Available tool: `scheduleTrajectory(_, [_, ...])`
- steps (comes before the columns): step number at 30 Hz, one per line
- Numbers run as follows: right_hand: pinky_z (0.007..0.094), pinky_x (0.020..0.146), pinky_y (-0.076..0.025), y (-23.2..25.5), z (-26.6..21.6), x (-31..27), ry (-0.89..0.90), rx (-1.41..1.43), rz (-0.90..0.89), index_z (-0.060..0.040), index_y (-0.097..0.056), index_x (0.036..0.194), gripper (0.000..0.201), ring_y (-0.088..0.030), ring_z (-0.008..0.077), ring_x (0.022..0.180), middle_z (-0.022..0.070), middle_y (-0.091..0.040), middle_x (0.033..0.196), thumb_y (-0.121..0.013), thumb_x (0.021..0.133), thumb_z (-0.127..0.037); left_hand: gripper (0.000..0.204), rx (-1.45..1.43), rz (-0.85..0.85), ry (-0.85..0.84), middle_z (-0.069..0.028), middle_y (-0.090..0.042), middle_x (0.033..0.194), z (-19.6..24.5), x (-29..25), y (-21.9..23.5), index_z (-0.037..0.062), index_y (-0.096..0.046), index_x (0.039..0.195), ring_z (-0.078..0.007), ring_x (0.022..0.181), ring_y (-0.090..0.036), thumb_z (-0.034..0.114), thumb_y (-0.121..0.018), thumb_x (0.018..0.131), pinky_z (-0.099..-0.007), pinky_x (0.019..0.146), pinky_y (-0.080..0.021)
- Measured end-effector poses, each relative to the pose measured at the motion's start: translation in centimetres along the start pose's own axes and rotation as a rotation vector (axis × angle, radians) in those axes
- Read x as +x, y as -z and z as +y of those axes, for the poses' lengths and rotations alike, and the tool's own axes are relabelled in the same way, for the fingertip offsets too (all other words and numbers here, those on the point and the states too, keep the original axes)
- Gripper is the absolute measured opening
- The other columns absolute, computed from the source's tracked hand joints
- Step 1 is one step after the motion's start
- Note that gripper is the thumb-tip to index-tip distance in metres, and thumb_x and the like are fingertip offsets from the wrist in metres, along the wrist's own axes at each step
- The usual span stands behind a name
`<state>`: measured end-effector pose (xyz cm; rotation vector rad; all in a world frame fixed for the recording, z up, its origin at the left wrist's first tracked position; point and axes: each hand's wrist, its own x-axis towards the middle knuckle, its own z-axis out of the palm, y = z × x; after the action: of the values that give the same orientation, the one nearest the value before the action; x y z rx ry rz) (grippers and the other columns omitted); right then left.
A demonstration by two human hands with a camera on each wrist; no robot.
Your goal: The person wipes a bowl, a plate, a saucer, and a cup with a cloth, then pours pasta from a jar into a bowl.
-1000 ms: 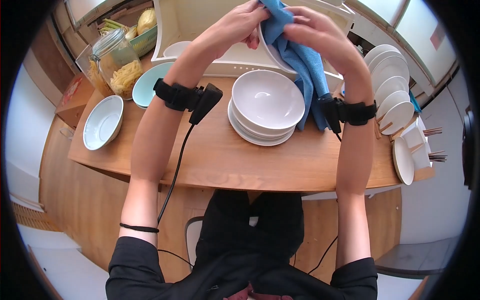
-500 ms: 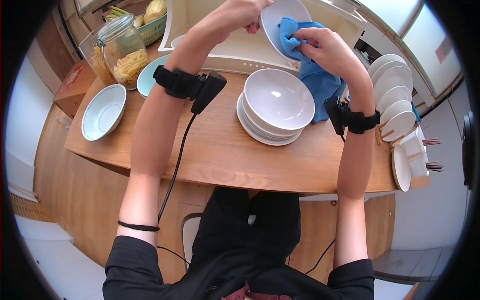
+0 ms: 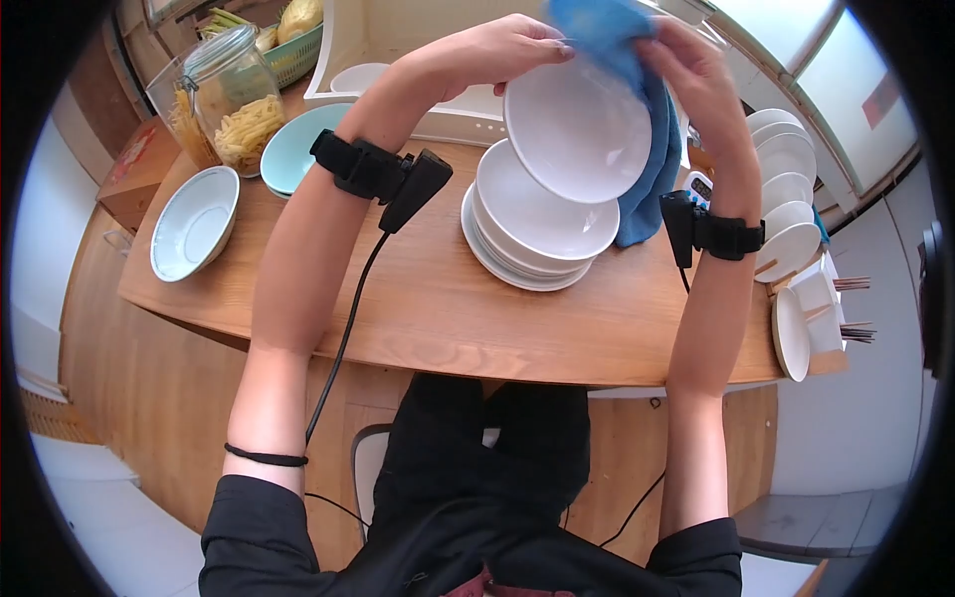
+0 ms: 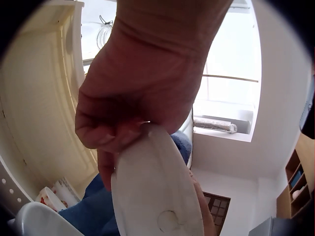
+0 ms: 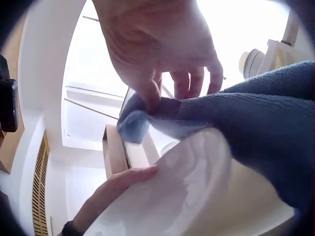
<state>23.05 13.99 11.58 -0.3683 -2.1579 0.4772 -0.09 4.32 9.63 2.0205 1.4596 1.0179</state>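
Note:
A white dish (image 3: 577, 129) is tilted in the air above a stack of white bowls (image 3: 547, 204); my left hand (image 3: 507, 50) pinches its rim at the upper left. In the left wrist view the fingers of the left hand (image 4: 133, 98) curl at the dish's edge, its underside (image 4: 157, 191) showing. My right hand (image 3: 696, 70) pinches a blue cloth (image 3: 607, 35) at the dish's far upper edge. The right wrist view shows the right hand (image 5: 162, 49) with thumb and fingers on the cloth (image 5: 236, 118), above the glossy dish (image 5: 172, 187).
On the left of the table stand a white bowl (image 3: 197, 224), a light-blue bowl (image 3: 298, 149) and a glass jar of pasta (image 3: 239, 109). Upright plates (image 3: 786, 159) and an oval dish (image 3: 792, 333) line the right side. A cream rack (image 3: 458, 124) stands at the back.
The dish has come down nearer the stack and turned its face toward the head view. My right hand and the cloth have moved from inside the dish to its upper edge.

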Motion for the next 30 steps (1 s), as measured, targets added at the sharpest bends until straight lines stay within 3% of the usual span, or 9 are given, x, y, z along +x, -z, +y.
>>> scheduleTrajectory(2, [0.0304, 0.081, -0.05, -1.8, -2.0, -0.3, 0.06, -0.14, -0.267, -0.0046, -0.065, 0.11, 0.022, -0.062, 0.0184, 0.083, 0.0089, -0.067, 0.094, -0.062, 0.09, -0.013, 0.038, 0.037, 0.01, 0.017, -0.0019, -0.063, 0.086, -0.1, 0.1, -0.2, 0.006, -0.067, 0.114, -0.0087, 0.073, -0.057, 0.037, -0.053, 0.097, -0.0236, 0.062, -0.046])
scheduleTrajectory(5, [0.0308, 0.082, -0.051, -2.9, -2.5, -0.4, 0.014, -0.244, -0.329, -0.0034, -0.065, 0.11, 0.023, -0.063, 0.0184, 0.084, 0.0089, -0.068, 0.095, -0.063, 0.089, -0.013, 0.036, -0.107, 0.001, -0.105, -0.0038, -0.066, 0.091, -2.0, 1.0, -0.2, 0.006, -0.068, 0.112, -0.0107, 0.079, -0.06, 0.035, -0.053, 0.097, -0.0242, 0.07, -0.049])
scheduleTrajectory(9, [0.0233, 0.088, -0.049, -2.9, -1.6, -0.5, -0.055, -0.227, -0.287, -0.0042, -0.064, 0.11, 0.021, -0.061, 0.0136, 0.088, 0.0057, -0.064, 0.096, -0.062, 0.09, -0.009, 0.037, -0.12, 0.059, -0.124, -0.0075, -0.066, 0.092, -1.8, 1.2, 0.1, 0.0021, -0.068, 0.104, -0.0119, 0.079, -0.064, 0.035, -0.051, 0.097, -0.0252, 0.076, -0.053])
scheduleTrajectory(12, [0.029, 0.082, -0.051, -2.8, -1.1, -0.3, -0.035, -0.246, -0.259, -0.0044, -0.066, 0.11, 0.024, -0.064, 0.02, 0.083, 0.0108, -0.068, 0.094, -0.063, 0.087, -0.014, 0.035, -0.213, -0.09, -0.161, -0.0042, -0.064, 0.086, -1.1, 1.1, 0.9, -0.0054, -0.064, 0.108, -0.0112, 0.07, -0.058, 0.022, -0.044, 0.1, -0.025, 0.063, -0.048])
scheduleTrajectory(14, [0.0291, 0.082, -0.051, -2.6, -0.7, 0.0, -0.034, -0.252, -0.259, -0.0049, -0.066, 0.11, 0.025, -0.064, 0.02, 0.084, 0.0108, -0.068, 0.094, -0.063, 0.087, -0.015, 0.035, -0.216, 0.005, -0.074, -0.0039, -0.066, 0.092, -0.5, 0.8, 1.1, -0.0065, -0.068, 0.097, -0.0119, 0.077, -0.058, 0.021, -0.047, 0.099, -0.0255, 0.07, -0.048])
scheduleTrajectory(17, [0.0296, 0.081, -0.051, -2.1, -0.1, -0.2, -0.043, -0.271, -0.219, -0.0063, -0.067, 0.11, 0.026, -0.064, 0.0204, 0.085, 0.0108, -0.068, 0.095, -0.062, 0.088, -0.018, 0.034, -0.297, 0.061, -0.041, -0.0031, -0.065, 0.087, 0.3, 0.2, 1.4, -0.0074, -0.067, 0.101, -0.0122, 0.076, -0.058, 0.02, -0.047, 0.098, -0.0257, 0.068, -0.048])
scheduleTrajectory(24, [0.0282, 0.08, -0.049, -2.4, 0.5, 0.0, -0.144, -0.38, -0.077, -0.0117, -0.064, 0.115, 0.032, -0.063, 0.0186, 0.087, 0.0086, -0.066, 0.096, -0.058, 0.092, -0.032, 0.032, -0.308, 0.395, -0.047, -0.002, -0.059, 0.069, -1.3, 0.9, 1.6, -0.0009, -0.065, 0.085, -0.0113, 0.058, -0.053, 0.019, -0.044, 0.097, -0.0263, 0.049, -0.041])
scheduleTrajectory(28, [0.0278, 0.078, -0.048, -3.0, -0.6, -0.3, -0.239, -0.323, -0.02, -0.0162, -0.061, 0.121, 0.04, -0.062, 0.0163, 0.09, 0.0071, -0.065, 0.098, -0.054, 0.095, -0.045, 0.032, -0.392, 0.469, -0.116, -0.0036, -0.058, 0.067, -2.1, 1.5, 1.5, 0.0003, -0.063, 0.083, -0.013, 0.056, -0.054, 0.019, -0.042, 0.097, -0.027, 0.045, -0.04])
scheduleTrajectory(30, [0.028, 0.078, -0.048, -3.2, 0.0, -0.2, -0.245, -0.305, -0.001, -0.0153, -0.061, 0.121, 0.038, -0.061, 0.0164, 0.089, 0.0073, -0.065, 0.097, -0.054, 0.094, -0.042, 0.032, -0.468, 0.539, -0.105, -0.0046, -0.059, 0.067, -2.5, 1.8, 1.3, 0.001, -0.063, 0.083, -0.014, 0.054, -0.055, 0.019, -0.04, 0.097, -0.0274, 0.046, -0.042])
